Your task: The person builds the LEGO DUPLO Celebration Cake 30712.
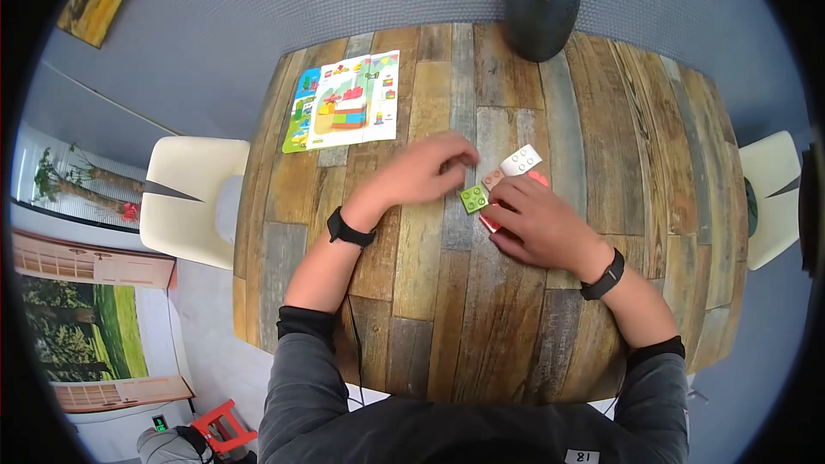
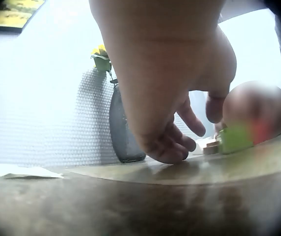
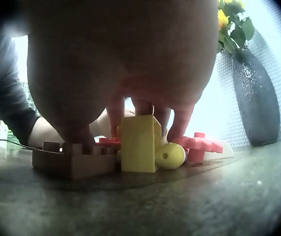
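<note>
In the head view my left hand (image 1: 421,170) hovers just left of a green brick (image 1: 473,198), fingers loosely bent with nothing between them. My right hand (image 1: 541,219) reaches down over the bricks, covering part of a red brick (image 1: 490,221) and a red flower-shaped piece (image 1: 539,179). A tan brick (image 1: 492,178) and a white brick (image 1: 522,159) lie beyond its fingertips. From the right wrist, its fingers extend downward behind a yellow brick (image 3: 138,145), with the thumb down at a brown brick (image 3: 74,163). A yellow round piece (image 3: 171,156) sits beside the yellow one.
An instruction booklet (image 1: 352,103) lies at the table's back left. The dark vase (image 1: 541,9) with yellow flowers stands at the far edge. White chairs flank the wooden table (image 1: 421,292), and a thin cable (image 1: 355,335) runs near the left forearm.
</note>
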Demonstrator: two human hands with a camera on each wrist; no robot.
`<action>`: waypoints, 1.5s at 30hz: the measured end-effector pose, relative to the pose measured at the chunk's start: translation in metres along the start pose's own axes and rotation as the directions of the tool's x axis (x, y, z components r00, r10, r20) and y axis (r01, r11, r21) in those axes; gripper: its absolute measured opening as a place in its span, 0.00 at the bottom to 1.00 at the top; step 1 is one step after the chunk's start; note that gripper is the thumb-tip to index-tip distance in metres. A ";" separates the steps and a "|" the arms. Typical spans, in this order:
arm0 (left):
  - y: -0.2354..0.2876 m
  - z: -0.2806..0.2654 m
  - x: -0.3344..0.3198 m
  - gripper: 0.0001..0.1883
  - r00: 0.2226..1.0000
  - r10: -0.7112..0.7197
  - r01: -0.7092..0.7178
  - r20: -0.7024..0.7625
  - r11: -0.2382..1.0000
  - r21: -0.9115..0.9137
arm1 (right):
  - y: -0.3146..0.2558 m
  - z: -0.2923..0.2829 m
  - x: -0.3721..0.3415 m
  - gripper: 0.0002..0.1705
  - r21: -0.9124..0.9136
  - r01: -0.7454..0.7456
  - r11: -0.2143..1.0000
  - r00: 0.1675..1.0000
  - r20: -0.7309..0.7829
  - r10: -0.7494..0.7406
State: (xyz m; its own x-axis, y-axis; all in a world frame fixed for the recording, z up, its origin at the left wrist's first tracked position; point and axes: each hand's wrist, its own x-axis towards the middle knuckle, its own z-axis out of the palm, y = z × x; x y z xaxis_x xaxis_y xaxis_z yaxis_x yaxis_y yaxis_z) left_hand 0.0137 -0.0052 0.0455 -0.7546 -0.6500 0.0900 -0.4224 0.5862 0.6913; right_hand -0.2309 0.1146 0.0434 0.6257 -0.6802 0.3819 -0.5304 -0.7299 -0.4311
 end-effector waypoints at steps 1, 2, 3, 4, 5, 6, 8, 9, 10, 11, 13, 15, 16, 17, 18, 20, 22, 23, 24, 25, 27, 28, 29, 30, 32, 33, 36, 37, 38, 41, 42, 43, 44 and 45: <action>0.002 0.001 0.001 0.12 0.988 0.149 -0.148 0.043 0.988 -0.041 | 0.000 0.001 0.000 0.17 -0.003 -0.001 1.000 1.000 -0.001 0.001; 0.005 0.002 0.001 0.16 0.953 0.294 -0.287 0.078 0.954 -0.087 | 0.000 0.000 0.001 0.17 -0.005 0.004 1.000 1.000 -0.002 -0.004; 0.009 0.004 -0.001 0.16 0.954 0.291 -0.285 0.074 0.955 -0.081 | 0.000 0.000 0.001 0.16 -0.001 0.009 1.000 1.000 -0.023 -0.009; 0.017 0.005 -0.004 0.19 0.958 0.263 -0.254 0.114 0.963 -0.088 | 0.000 -0.001 0.003 0.15 0.002 0.015 1.000 0.999 -0.044 -0.015; 0.021 0.006 -0.005 0.23 0.960 0.235 -0.222 0.153 0.970 -0.094 | 0.000 -0.001 0.004 0.15 0.003 0.026 1.000 0.999 -0.043 -0.026; 0.017 0.008 -0.005 0.27 0.959 0.241 -0.236 0.148 0.970 -0.053 | 0.000 -0.001 0.004 0.16 0.003 0.017 1.000 0.999 -0.041 -0.017; 0.015 0.009 -0.005 0.26 0.963 0.215 -0.210 0.160 0.976 -0.051 | 0.000 -0.001 0.004 0.16 0.005 0.012 1.000 0.999 -0.037 -0.012; 0.015 0.009 -0.005 0.25 0.964 0.196 -0.189 0.178 0.981 -0.053 | 0.000 -0.001 0.004 0.16 0.016 0.000 1.000 1.000 -0.030 0.001; 0.013 0.011 -0.005 0.25 0.965 0.194 -0.188 0.174 0.981 -0.051 | 0.001 -0.001 0.003 0.17 0.027 -0.013 1.000 1.000 -0.023 0.014; 0.010 0.013 -0.004 0.24 0.967 0.201 -0.194 0.155 0.979 -0.059 | 0.001 0.000 0.003 0.17 0.026 -0.009 1.000 1.000 -0.022 0.009; 0.007 0.014 -0.004 0.22 0.970 0.204 -0.197 0.134 0.978 -0.061 | 0.002 0.001 0.003 0.17 0.005 -0.008 1.000 0.999 -0.047 0.008; 0.006 0.015 -0.005 0.20 0.975 0.191 -0.183 0.115 0.980 -0.074 | 0.002 0.000 0.003 0.18 -0.006 -0.016 1.000 0.998 -0.058 0.015; 0.006 0.015 -0.004 0.20 0.976 0.188 -0.181 0.113 0.981 -0.070 | 0.002 -0.001 0.003 0.18 -0.021 -0.027 0.999 0.997 -0.067 0.026; 0.006 0.015 -0.004 0.20 0.979 0.180 -0.176 0.097 0.983 -0.043 | 0.004 -0.001 0.003 0.18 -0.020 -0.021 1.000 0.998 -0.066 0.019; 0.006 0.016 -0.004 0.20 0.982 0.172 -0.171 0.080 0.985 -0.018 | 0.005 -0.001 0.002 0.19 -0.005 -0.029 1.000 0.996 -0.081 0.029; 0.007 0.017 -0.003 0.21 0.978 0.206 -0.205 0.028 0.978 -0.025 | 0.003 -0.001 0.002 0.19 0.008 -0.035 0.999 0.995 -0.091 0.035; 0.007 0.018 -0.001 0.22 0.970 0.241 -0.241 -0.023 0.970 -0.029 | -0.001 -0.005 0.004 0.21 -0.017 -0.084 0.996 0.972 -0.222 0.078; 0.005 0.020 -0.001 0.22 0.958 0.283 -0.283 -0.046 0.959 0.017 | -0.002 -0.005 0.004 0.21 -0.018 -0.082 0.996 0.972 -0.221 0.076; 0.004 0.021 0.000 0.23 0.943 0.326 -0.322 -0.065 0.945 0.064 | -0.002 -0.005 0.004 0.22 -0.053 -0.147 0.988 0.961 -0.243 0.130; 0.005 0.022 0.000 0.23 0.943 0.327 -0.322 -0.065 0.944 0.065 | -0.002 -0.004 0.003 0.23 -0.087 -0.211 0.974 0.946 -0.268 0.181; 0.005 0.027 -0.002 0.24 0.948 0.315 -0.318 0.048 0.934 0.163 | 0.003 -0.004 0.000 0.24 -0.116 -0.233 0.966 0.952 -0.232 0.201; 0.007 0.028 -0.002 0.24 0.948 0.314 -0.317 0.048 0.935 0.161 | 0.005 -0.003 -0.001 0.25 -0.145 -0.253 0.957 0.955 -0.195 0.223; 0.010 0.029 -0.002 0.22 0.957 0.287 -0.290 0.038 0.949 0.126 | 0.005 -0.003 -0.002 0.25 -0.143 -0.253 0.957 0.955 -0.194 0.223; 0.012 0.030 -0.002 0.20 0.965 0.260 -0.261 0.028 0.961 0.091 | 0.006 -0.002 -0.002 0.25 -0.150 -0.255 0.955 0.956 -0.190 0.226; 0.009 0.033 -0.002 0.20 0.960 0.280 -0.277 -0.016 0.957 0.089 | 0.005 -0.001 -0.002 0.25 -0.157 -0.252 0.955 0.957 -0.184 0.223; 0.008 0.034 -0.002 0.20 0.952 0.302 -0.297 -0.057 0.951 0.087 | 0.004 -0.002 -0.001 0.24 -0.162 -0.239 0.957 0.961 -0.183 0.209; 0.009 0.029 0.002 0.17 0.965 0.250 -0.253 0.078 0.967 0.026 | 0.003 -0.004 0.001 0.23 -0.142 -0.236 0.961 0.956 -0.214 0.203; 0.011 0.030 0.001 0.17 0.966 0.248 -0.250 0.076 0.968 0.027 | 0.003 -0.004 0.001 0.23 -0.120 -0.247 0.962 0.946 -0.245 0.212; 0.013 0.031 0.001 0.16 0.965 0.256 -0.258 0.052 0.965 0.038 | 0.003 -0.005 0.002 0.23 -0.119 -0.245 0.962 0.947 -0.243 0.211; 0.014 0.032 0.000 0.15 0.968 0.250 -0.252 0.029 0.967 0.050 | 0.004 -0.005 0.001 0.22 -0.127 -0.237 0.963 0.943 -0.268 0.196; 0.014 0.032 -0.001 0.15 0.971 0.237 -0.238 0.031 0.970 0.052 | 0.004 -0.004 0.000 0.22 -0.131 -0.263 0.956 0.947 -0.225 0.230; 0.015 0.032 -0.001 0.15 0.971 0.236 -0.238 0.029 0.970 0.052 | 0.005 -0.003 0.000 0.22 -0.136 -0.289 0.947 0.948 -0.181 0.263; 0.015 0.031 -0.001 0.15 0.971 0.232 -0.234 0.050 0.971 0.038 | 0.005 -0.003 -0.001 0.22 -0.136 -0.288 0.948 0.948 -0.180 0.263; 0.015 0.029 -0.001 0.16 0.971 0.228 -0.231 0.072 0.973 0.024 | 0.004 -0.004 -0.001 0.22 -0.130 -0.280 0.951 0.951 -0.176 0.256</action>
State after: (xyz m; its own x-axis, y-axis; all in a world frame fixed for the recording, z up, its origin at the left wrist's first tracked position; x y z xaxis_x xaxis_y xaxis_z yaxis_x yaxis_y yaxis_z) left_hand -0.0068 0.0183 0.0345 -0.8652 -0.4625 0.1938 -0.2489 0.7316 0.6347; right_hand -0.2357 0.1118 0.0444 0.3588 -0.8450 0.3966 -0.7542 -0.5128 -0.4103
